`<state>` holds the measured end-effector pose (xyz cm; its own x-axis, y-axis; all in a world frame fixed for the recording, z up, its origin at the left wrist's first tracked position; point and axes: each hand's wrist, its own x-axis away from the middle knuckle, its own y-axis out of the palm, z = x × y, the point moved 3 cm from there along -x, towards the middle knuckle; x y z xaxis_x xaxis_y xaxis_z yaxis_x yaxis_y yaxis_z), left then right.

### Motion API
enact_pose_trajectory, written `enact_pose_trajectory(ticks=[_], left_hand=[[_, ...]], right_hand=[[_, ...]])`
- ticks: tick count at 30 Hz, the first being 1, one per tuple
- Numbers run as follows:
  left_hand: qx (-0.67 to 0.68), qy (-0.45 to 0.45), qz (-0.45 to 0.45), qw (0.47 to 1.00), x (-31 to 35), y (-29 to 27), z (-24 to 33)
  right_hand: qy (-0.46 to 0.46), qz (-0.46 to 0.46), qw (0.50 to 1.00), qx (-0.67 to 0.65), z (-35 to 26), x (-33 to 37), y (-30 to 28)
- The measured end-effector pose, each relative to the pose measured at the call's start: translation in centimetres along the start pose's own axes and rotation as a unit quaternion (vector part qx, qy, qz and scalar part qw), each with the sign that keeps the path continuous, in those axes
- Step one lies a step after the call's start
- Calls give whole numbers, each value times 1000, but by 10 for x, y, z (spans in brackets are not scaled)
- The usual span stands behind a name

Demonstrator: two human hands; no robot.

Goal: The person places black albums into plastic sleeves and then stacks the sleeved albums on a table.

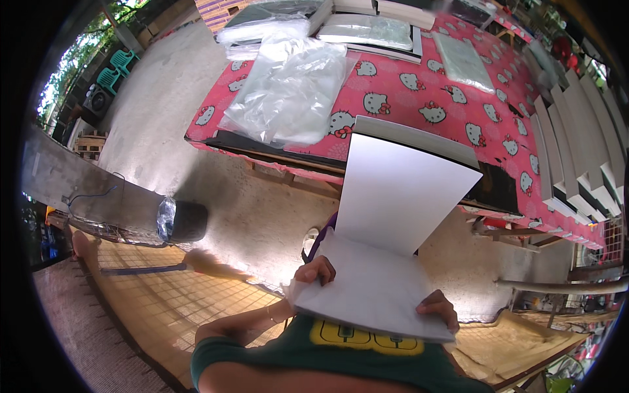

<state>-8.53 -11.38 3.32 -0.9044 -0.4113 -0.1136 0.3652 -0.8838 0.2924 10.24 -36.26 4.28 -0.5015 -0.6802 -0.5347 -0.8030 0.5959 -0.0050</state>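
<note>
On my lap lies a white hinged board case, looking like a flattened box, with its lid panel raised and leaning toward the table's near edge. A thin, crinkled translucent sheet covers or wraps the lower panel; I cannot tell which. My left hand is closed on the left edge, with some of the sheet bunched by the wrist. At the right edge, my right hand curls its fingers over the panel. The undersides of both grips are hidden.
Ahead stands a table with a pink patterned cloth. On it lie a pile of clear plastic bags, wrapped flat packs and another clear bag. Several pale panels stand at the right. A broom and dark bucket are left.
</note>
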Motion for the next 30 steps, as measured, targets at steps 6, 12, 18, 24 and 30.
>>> enact_pose_trajectory(ticks=[6, 12, 18, 24, 30], left_hand=[[-138, -33, -35, 989, 11, -19, -29], [-169, -72, 162, 969, -69, -83, -113], [55, -26, 163, 985, -150, -72, -145], [51, -49, 162, 984, -154, -72, -139], [0, -23, 135, 991, -142, -71, -126]], right_hand=[[11, -87, 992, 87, 19, 1, 15], [375, 179, 908, 45, 207, 30, -95], [264, 233, 935, 30, 215, -50, -37], [277, 220, 934, 45, 209, -61, -38], [307, 153, 888, 307, 179, -66, -31]])
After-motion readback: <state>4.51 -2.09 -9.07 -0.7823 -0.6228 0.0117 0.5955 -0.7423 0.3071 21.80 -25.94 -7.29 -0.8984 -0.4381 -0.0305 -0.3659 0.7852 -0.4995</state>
